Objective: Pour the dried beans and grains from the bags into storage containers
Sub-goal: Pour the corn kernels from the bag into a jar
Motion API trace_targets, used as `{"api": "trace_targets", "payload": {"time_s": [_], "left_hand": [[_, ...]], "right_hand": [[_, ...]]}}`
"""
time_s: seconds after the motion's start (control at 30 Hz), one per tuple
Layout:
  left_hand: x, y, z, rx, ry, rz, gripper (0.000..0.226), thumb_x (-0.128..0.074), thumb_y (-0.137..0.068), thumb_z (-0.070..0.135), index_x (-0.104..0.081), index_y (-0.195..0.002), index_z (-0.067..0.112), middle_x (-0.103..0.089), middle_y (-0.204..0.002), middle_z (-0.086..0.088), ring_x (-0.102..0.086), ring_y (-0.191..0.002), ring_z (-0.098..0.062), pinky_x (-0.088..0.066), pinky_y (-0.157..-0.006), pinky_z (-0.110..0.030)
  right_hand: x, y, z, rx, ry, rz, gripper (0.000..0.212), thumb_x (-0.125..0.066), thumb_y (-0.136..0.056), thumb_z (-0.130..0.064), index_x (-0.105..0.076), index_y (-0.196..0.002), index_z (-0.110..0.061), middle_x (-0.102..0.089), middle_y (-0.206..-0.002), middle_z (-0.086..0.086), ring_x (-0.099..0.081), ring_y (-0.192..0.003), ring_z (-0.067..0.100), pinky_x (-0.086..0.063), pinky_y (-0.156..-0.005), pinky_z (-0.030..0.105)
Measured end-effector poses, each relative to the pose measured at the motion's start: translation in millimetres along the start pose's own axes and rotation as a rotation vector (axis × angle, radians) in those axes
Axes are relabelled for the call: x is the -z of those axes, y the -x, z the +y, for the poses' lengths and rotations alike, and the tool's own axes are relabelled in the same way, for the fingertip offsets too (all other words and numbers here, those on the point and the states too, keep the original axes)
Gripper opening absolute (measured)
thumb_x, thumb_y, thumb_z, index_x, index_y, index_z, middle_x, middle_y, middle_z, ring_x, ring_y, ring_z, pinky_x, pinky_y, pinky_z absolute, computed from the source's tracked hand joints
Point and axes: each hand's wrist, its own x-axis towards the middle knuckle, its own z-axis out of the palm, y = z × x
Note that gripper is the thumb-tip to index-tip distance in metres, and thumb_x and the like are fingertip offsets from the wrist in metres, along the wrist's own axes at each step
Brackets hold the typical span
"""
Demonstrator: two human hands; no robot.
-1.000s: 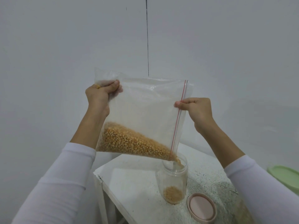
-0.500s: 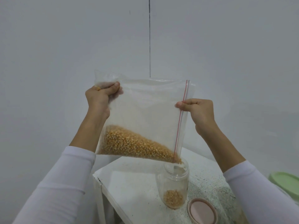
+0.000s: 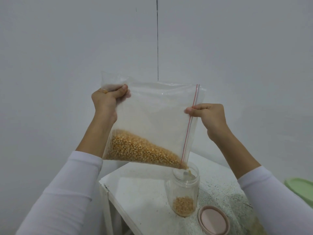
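Two bare hands held a clear zip bag (image 3: 152,119) tilted above a clear jar (image 3: 183,192). Left hand (image 3: 108,99) gripped the bag's upper left corner, thumb and fingers curled round the plastic. Right hand (image 3: 208,116) pinched the red zip strip (image 3: 190,122) at the bag's open edge, fingers curled. Yellow kernels (image 3: 135,150) lay heaped along the bag's lower edge, sloping down to the bottom right corner, which sat at the jar's mouth. Several kernels were seen at that corner, just inside the rim. A shallow layer of kernels (image 3: 183,204) covered the jar's bottom. The jar stood upright on a white speckled table (image 3: 144,200). A pink lid (image 3: 214,220) lay flat on the table just beside the jar, to its right. A pale green lid (image 3: 303,187) showed partly at the right edge of view.
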Motion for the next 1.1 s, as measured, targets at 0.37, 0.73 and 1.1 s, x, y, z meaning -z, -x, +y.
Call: {"api": "trace_targets", "payload": {"time_s": [0.37,0.73,1.1], "left_hand": [[-0.5,-4.5,7.3,-0.024,0.034,0.010,0.012,-0.070,-0.074,-0.013,-0.064,-0.072,-0.002,-0.067,-0.056,-0.003,-0.065,-0.052,-0.017,-0.056,-0.062,-0.024],[2.8,-5.5,10.3,-0.032,0.027,0.000,0.019,-0.070,-0.073,-0.013,-0.068,-0.062,0.002,-0.067,-0.056,-0.005,-0.065,-0.053,-0.018,-0.058,-0.064,-0.027],[0.3,-9.1,10.9,-0.047,0.047,-0.011,0.015,-0.069,-0.073,-0.015,-0.065,-0.067,-0.002,-0.067,-0.057,-0.006,-0.064,-0.052,-0.019,-0.056,-0.062,-0.026]], "right_hand": [[-4.2,-4.7,-1.7,0.007,0.000,0.029,0.014,-0.080,-0.070,-0.010,-0.075,-0.082,-0.005,-0.072,-0.088,0.007,-0.064,-0.088,0.008,-0.035,-0.068,0.008],[-8.5,-3.9,-0.7,-0.002,-0.011,0.021,0.012,-0.079,-0.071,-0.009,-0.074,-0.081,-0.005,-0.072,-0.084,0.007,-0.064,-0.080,0.006,-0.036,-0.070,0.009],[-10.9,-5.3,-0.3,-0.007,-0.009,0.035,0.011,-0.079,-0.071,-0.010,-0.075,-0.080,-0.006,-0.072,-0.087,0.008,-0.066,-0.091,0.014,-0.036,-0.069,0.008]]}}
